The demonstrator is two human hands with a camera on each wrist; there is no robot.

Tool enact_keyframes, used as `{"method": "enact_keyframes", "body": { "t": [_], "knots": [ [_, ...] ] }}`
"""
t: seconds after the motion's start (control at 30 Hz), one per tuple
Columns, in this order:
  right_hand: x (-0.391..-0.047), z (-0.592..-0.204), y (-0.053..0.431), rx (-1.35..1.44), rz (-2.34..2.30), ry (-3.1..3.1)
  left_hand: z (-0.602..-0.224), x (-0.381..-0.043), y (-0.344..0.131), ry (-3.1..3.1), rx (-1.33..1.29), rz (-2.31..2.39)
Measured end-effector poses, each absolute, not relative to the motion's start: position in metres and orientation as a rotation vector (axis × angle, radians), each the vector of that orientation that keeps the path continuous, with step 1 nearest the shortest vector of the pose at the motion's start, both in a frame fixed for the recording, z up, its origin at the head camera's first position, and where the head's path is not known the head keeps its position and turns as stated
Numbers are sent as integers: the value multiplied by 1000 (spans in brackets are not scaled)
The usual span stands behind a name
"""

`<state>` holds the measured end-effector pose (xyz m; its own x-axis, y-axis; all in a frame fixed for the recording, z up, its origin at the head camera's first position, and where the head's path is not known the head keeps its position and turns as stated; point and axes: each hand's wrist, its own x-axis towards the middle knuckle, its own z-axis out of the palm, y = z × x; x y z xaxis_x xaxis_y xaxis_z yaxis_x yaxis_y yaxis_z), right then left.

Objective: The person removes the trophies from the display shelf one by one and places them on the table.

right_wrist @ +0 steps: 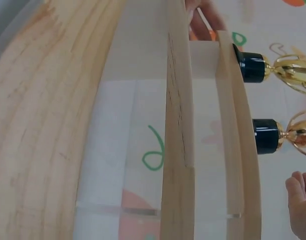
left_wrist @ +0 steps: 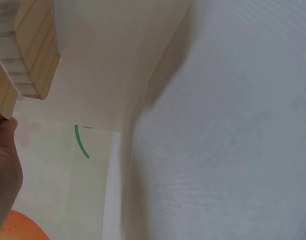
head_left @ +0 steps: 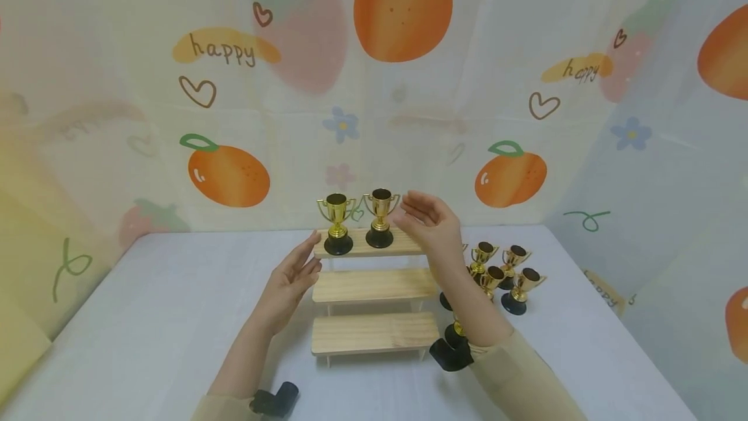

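Two gold trophy cups with black bases, a left trophy and a right trophy, stand upright on the top step of a three-step wooden display stand. My left hand is at the top step's left end, fingertips touching the wood; the left wrist view shows part of this hand against the board's edge. Just right of the right trophy, my right hand is raised with relaxed fingers and holds nothing. The right wrist view catches its fingers apart from the nearer trophy.
Several more trophies stand on the white-covered table right of the stand, partly hidden behind my right forearm. The stand's middle and bottom steps are bare. Behind rises a fruit-printed cloth.
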<state>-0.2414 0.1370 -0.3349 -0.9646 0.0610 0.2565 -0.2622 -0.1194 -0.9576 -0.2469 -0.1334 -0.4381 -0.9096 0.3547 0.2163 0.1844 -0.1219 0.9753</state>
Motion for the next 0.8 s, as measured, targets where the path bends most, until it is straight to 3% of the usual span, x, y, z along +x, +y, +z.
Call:
{"method": "enact_keyframes", "body": {
  "t": [0.8],
  "knots": [
    [-263, -329, 113, 203, 2213, -1969, -439, -248, -134, 2013, 621, 2168]
  ]
}}
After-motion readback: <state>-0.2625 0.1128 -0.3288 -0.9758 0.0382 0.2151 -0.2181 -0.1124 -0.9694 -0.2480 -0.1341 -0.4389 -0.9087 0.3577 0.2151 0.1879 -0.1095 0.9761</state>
